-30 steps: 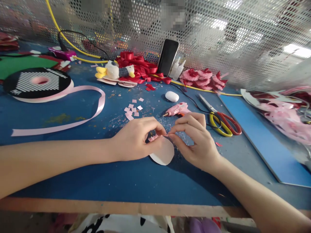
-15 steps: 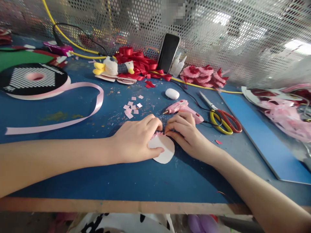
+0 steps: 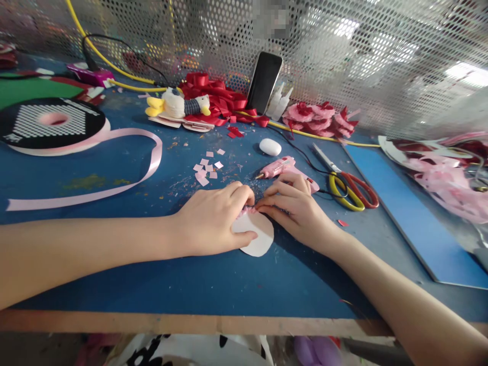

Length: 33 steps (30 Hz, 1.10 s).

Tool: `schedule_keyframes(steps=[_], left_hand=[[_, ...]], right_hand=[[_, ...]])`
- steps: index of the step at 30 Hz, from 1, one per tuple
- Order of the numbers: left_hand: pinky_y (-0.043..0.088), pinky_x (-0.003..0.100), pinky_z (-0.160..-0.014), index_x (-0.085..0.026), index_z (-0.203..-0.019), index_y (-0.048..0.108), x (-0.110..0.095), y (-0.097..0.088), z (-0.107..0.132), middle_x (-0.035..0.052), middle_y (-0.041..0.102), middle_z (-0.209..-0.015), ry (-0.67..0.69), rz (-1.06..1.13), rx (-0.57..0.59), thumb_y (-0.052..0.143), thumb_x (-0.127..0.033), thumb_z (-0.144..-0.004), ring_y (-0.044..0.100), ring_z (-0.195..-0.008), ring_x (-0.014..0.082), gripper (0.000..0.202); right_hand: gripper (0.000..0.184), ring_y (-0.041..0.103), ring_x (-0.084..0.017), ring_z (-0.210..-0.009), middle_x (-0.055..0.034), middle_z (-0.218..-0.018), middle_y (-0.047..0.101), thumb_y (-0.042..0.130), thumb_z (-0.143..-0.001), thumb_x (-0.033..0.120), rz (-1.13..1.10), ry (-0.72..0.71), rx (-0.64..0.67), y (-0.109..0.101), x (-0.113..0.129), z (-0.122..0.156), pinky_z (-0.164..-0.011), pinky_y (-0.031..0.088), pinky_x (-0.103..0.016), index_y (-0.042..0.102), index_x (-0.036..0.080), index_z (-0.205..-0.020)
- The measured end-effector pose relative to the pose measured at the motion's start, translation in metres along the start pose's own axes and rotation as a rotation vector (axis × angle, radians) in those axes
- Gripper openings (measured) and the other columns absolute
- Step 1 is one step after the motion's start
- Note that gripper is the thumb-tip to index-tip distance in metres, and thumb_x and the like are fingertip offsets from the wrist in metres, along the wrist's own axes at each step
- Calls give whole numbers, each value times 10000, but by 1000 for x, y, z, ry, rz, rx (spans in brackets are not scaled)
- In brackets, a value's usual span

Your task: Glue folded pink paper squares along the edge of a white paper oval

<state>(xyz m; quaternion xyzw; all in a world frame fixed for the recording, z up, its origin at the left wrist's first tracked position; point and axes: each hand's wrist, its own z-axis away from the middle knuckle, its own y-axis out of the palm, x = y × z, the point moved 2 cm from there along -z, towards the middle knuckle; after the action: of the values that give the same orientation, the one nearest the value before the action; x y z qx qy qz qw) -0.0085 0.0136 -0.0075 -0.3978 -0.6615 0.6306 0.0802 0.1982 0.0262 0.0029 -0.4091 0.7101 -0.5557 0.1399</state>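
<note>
A white rounded paper disc (image 3: 260,235) lies on the table between my hands, its upper edge lined with small gathered pink ribbon pieces (image 3: 249,210). My left hand (image 3: 213,221) grips the disc from the left, thumb flat on top and bent fingers at the far edge. From the right, my right hand (image 3: 295,208) pinches at the end of the pink ribbon edging, though its fingertips partly hide the bit between them. Just beyond that hand rests a pink hot glue gun (image 3: 278,167). Loose pink ribbon squares (image 3: 206,168) lie scattered beyond my left hand.
Scissors (image 3: 343,183) lie right of the glue gun, beside a long blue board (image 3: 415,213). A ribbon spool (image 3: 53,124) with a loose pink tail sits left. Behind are a white oval case (image 3: 270,147), a phone (image 3: 265,81), red ribbon (image 3: 213,96) and a plush duck (image 3: 179,104).
My right fingertips have shifted slightly left along the pink edging, and that hand's knuckles have risen a little. My left hand and the disc stay almost in place.
</note>
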Motion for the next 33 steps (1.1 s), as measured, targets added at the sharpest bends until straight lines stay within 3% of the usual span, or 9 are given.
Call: schedule_keyframes(steps=[7,13,19,27,33], left_hand=[[402,338,-630,-226,-1066,486,-1,-1,1,1,652,-1057,3,7,1,703,-466,-817,676,-871,236,408],[410,334,-633,-225,-1056,489,-1,-1,1,3,657,-1043,7,9,1,691,-449,-823,675,-859,227,381],[411,333,-613,-214,-1076,492,-2,-1,1,25,657,-1072,-14,5,2,685,-448,-814,685,-878,246,401],[428,297,-623,-253,-1084,505,3,-8,-7,-1,745,-989,-152,290,107,702,-381,-792,695,-820,214,374],[414,288,-611,-254,-1105,515,5,-9,-9,-5,758,-967,-147,341,120,706,-378,-781,695,-814,209,396]], right_hand=[[160,502,-240,-1016,-62,-966,708,605,-958,225,-25,-23,-15,-2,2,0,-958,418,-442,760,238,-919],[142,539,-225,-909,-66,-873,686,632,-929,228,-35,35,-74,-9,7,2,-876,449,-432,745,215,-845],[83,560,-213,-901,-49,-859,682,697,-887,257,-69,109,-31,-9,15,5,-875,464,-424,752,223,-835],[91,633,-190,-848,-37,-847,718,676,-896,251,-263,247,-44,-10,15,4,-790,512,-367,724,218,-827],[91,650,-194,-864,-43,-871,727,676,-902,273,-267,280,-94,-6,15,2,-799,522,-365,747,223,-874]])
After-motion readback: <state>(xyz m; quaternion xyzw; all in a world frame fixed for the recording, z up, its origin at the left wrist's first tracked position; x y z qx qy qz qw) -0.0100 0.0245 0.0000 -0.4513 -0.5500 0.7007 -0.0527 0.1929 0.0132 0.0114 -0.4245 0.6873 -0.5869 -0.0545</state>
